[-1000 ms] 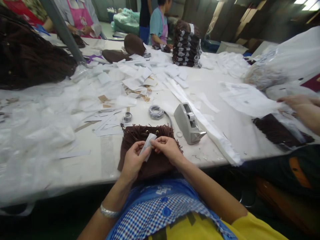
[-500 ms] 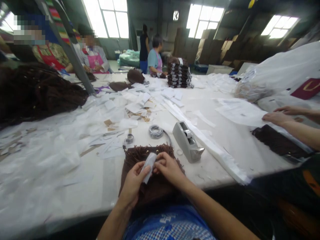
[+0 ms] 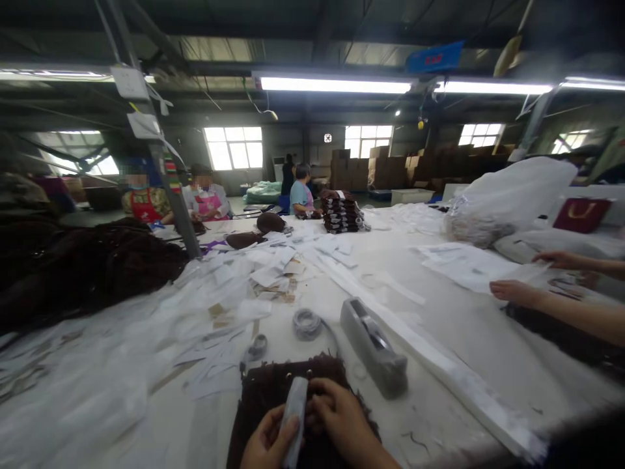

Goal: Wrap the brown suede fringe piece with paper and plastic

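A heap of dark brown fringed bags [image 3: 88,267] fills the far left of the table [image 3: 439,306], and crumpled clear plastic sheets [image 3: 73,391] spread from it to the near edge. Right of them runs a bare lane of table, open up to the left side of the brown fringed suede bag [image 3: 266,397]. This bag lies at the near edge in front of the person, its lower part cut off by the picture's bottom. The left hand [image 3: 266,446] rests on it, its grip pinching the narrow white paper slip [image 3: 295,407] between thumb and fingers; the slip stands nearly upright over the bag's middle. The right hand [image 3: 344,423] meets the slip's right edge with curled fingers, but I cannot tell whether its grip pinches slip or fringe. Just beyond the bag lie a small silvery tape roll [image 3: 257,345] and a coil of grey cord [image 3: 306,324]. The grey tape dispenser [image 3: 375,348] stands near the bag's right corner, apart from it. A long white folded strip [image 3: 439,368] runs diagonally to the near right edge; beyond it the table is bare up to a co-worker's hand [image 3: 512,291]
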Demonstrator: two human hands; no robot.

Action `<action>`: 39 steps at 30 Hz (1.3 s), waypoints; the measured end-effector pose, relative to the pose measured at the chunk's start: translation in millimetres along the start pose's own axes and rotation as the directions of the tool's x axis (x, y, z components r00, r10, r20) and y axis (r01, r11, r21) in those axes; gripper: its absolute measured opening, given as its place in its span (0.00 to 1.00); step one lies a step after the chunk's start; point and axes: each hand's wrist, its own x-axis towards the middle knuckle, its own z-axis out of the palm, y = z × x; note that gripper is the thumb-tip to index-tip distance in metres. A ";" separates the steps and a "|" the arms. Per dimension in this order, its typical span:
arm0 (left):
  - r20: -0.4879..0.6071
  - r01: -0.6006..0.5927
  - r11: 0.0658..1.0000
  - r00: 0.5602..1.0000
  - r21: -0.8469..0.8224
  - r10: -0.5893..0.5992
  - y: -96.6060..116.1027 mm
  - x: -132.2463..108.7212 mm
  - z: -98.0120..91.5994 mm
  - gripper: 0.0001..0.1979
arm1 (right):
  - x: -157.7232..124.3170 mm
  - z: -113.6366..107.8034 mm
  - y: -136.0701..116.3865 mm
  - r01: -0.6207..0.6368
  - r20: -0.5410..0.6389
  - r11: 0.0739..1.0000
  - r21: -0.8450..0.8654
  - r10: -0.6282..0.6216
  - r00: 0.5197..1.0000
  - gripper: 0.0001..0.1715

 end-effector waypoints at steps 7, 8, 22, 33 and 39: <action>-0.033 -0.057 0.998 0.998 0.007 0.057 2.3 -2.7 5.7 0.31 | -0.3 9.0 -10.1 -0.040 0.105 0.978 0.203 0.019 0.994 0.41; -0.039 -0.050 0.999 0.998 0.001 0.050 3.3 -3.6 5.6 0.31 | -0.8 9.7 -12.0 -0.042 0.150 0.979 0.201 0.011 0.989 0.38; -0.135 0.172 0.985 0.977 0.022 -0.167 23.4 -20.3 15.7 0.20 | -25.6 -168.8 -77.4 0.030 -0.470 0.757 -0.653 -0.436 0.768 0.17; -0.173 0.183 0.983 0.969 0.031 -0.175 13.8 -17.6 12.4 0.21 | -25.5 -165.7 -89.4 0.073 -0.408 0.965 -0.252 -0.175 0.896 0.21; -0.186 0.178 0.983 0.968 0.038 -0.168 11.8 -17.5 11.6 0.19 | -57.2 -159.4 -78.4 -0.073 -0.474 0.996 -0.054 0.039 0.880 0.23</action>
